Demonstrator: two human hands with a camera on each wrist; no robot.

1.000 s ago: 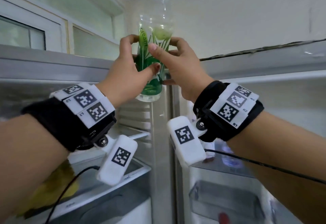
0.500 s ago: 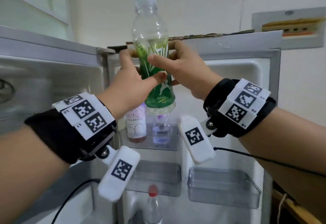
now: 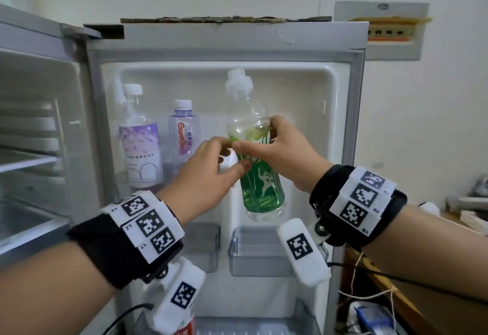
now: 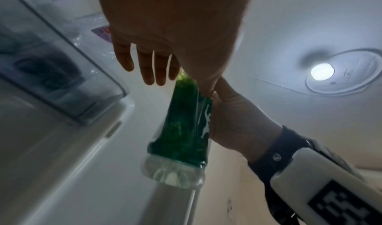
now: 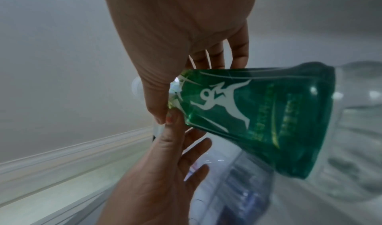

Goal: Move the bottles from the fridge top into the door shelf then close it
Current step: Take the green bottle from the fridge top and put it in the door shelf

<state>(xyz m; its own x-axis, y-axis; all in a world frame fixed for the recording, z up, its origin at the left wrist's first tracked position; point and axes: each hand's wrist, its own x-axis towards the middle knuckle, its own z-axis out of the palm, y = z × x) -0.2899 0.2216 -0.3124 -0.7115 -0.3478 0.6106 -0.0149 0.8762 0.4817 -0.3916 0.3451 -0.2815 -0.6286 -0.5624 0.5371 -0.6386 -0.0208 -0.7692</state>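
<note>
A clear bottle with a green label (image 3: 260, 184) hangs upright in front of the open fridge door's inner side, its base just above a clear lower door bin (image 3: 258, 252). My right hand (image 3: 260, 140) grips it at the waist, thumb in front and fingers behind. My left hand (image 3: 232, 156) only touches it with the thumb. In the left wrist view its fingers (image 4: 155, 74) hang loose beside the bottle (image 4: 181, 130). The right wrist view shows the bottle (image 5: 258, 114) in my right hand (image 5: 198, 89). Two bottles, purple-labelled (image 3: 140, 147) and pink-lettered (image 3: 183, 134), stand in the upper door shelf (image 3: 124, 180).
The fridge compartment (image 3: 31, 160) stands open at the left with its shelves. Cardboard (image 3: 224, 19) lies on the fridge top. A second lower bin (image 3: 206, 245) sits left of the first. A red-labelled bottle (image 3: 184, 326) stands at the door's bottom. A cluttered wooden table (image 3: 462, 218) is on the right.
The green-labelled bottle has come down from above the fridge top to the front of the door's inner side. My left hand has loosened from a grip to a thumb touch.
</note>
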